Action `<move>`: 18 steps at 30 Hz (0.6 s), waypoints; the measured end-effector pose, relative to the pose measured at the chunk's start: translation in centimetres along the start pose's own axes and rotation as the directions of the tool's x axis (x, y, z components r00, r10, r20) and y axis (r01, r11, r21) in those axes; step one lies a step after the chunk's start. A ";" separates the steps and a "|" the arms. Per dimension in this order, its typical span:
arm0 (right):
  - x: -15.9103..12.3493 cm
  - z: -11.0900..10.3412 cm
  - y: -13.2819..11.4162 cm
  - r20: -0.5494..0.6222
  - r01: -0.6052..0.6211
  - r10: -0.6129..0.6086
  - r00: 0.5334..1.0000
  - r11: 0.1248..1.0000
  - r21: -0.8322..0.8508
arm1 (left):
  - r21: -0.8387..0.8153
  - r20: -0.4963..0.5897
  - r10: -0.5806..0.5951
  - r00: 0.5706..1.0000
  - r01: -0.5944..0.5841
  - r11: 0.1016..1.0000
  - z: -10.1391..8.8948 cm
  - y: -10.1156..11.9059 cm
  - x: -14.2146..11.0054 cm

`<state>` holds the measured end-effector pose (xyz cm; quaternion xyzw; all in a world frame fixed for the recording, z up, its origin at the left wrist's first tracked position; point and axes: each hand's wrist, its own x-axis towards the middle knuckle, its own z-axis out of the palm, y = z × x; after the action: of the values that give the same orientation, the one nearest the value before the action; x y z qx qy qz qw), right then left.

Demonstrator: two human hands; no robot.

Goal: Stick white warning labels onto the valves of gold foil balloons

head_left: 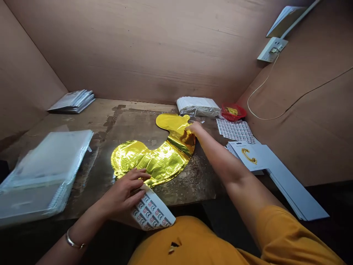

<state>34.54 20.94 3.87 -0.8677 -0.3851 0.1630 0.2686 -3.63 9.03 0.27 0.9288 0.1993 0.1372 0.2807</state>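
A flat gold foil balloon (162, 162), curved like a letter C, lies on the worn brown table. My right hand (195, 127) reaches to its far right end, with the fingers closed at the foil's edge; the fingertips are partly hidden. At the near left part of the balloon, my left hand (128, 189) rests its outstretched fingers on the foil. Under its thumb is a white sheet of CE-mark stickers (154, 211), which slants down over the table's front edge toward my lap. The hand seems to hold this sheet between thumb and fingers.
Clear plastic sleeves (52, 162) lie at left, a pile of packets (73, 101) behind. Along the back are a wrapped white stack (198, 106) and red basket (234, 111). More stickers (236, 130) and printed cards (248, 155) lie right. A cable hangs from the socket (272, 49).
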 end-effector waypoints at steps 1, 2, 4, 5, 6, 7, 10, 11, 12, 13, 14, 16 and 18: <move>-0.1 -0.2 -0.1 0.055 -0.033 0.031 0.998 0.999 0.026 | -0.001 0.002 -0.006 1.000 0.006 1.000 0.0 0.0 0.0; -0.4 -0.4 -0.1 0.122 -0.065 0.057 0.991 0.996 0.065 | 0.000 0.008 -0.011 1.000 0.011 1.000 0.0 -0.1 0.0; -1.6 -1.0 0.5 0.251 -0.115 0.072 0.965 0.980 0.160 | 0.006 0.018 -0.020 1.000 0.020 1.000 0.1 -0.2 -0.1; -2.5 -1.3 1.0 0.312 -0.138 0.070 0.948 0.970 0.202 | 0.013 0.025 -0.023 0.999 0.023 1.000 0.2 -0.2 -0.1; -3.5 -1.6 1.7 0.368 -0.163 0.066 0.927 0.958 0.238 | 0.020 0.033 -0.025 0.999 0.024 1.000 0.2 -0.2 -0.1; -4.7 -1.8 2.4 0.420 -0.189 0.063 0.905 0.945 0.267 | 0.026 0.038 -0.026 0.999 0.025 0.999 0.2 -0.2 -0.2; -7.8 -1.8 4.6 0.508 -0.243 0.037 0.861 0.906 0.346 | 0.043 0.040 -0.031 0.999 0.029 0.999 0.2 -0.2 -0.2; -8.5 -1.6 5.1 0.510 -0.246 0.022 0.860 0.893 0.378 | 0.047 0.040 -0.031 0.999 0.029 0.998 0.2 -0.1 -0.1; -8.9 -1.4 5.5 0.499 -0.242 0.005 0.867 0.879 0.412 | 0.050 0.040 -0.030 0.999 0.028 0.998 0.2 0.0 -0.1; -9.0 -1.2 5.7 0.480 -0.231 -0.013 0.877 0.865 0.445 | 0.048 0.042 -0.027 0.999 0.025 0.999 0.2 0.2 0.0; -8.8 -1.0 5.8 0.454 -0.214 -0.030 0.890 0.853 0.476 | 0.043 0.044 -0.025 0.999 0.023 0.999 0.2 0.4 0.1; -7.9 -0.9 5.8 0.395 -0.164 -0.065 0.916 0.839 0.519 | 0.025 0.040 -0.025 0.999 0.024 0.999 0.4 0.9 0.3; -6.8 -1.2 5.6 0.341 -0.106 -0.101 0.934 0.836 0.538 | 0.012 0.039 -0.031 0.999 0.031 0.999 0.8 1.7 0.5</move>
<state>33.98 12.24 2.01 -0.7108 -0.3631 0.4209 0.4309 -2.35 7.58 0.66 0.9297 0.2090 0.1136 0.2813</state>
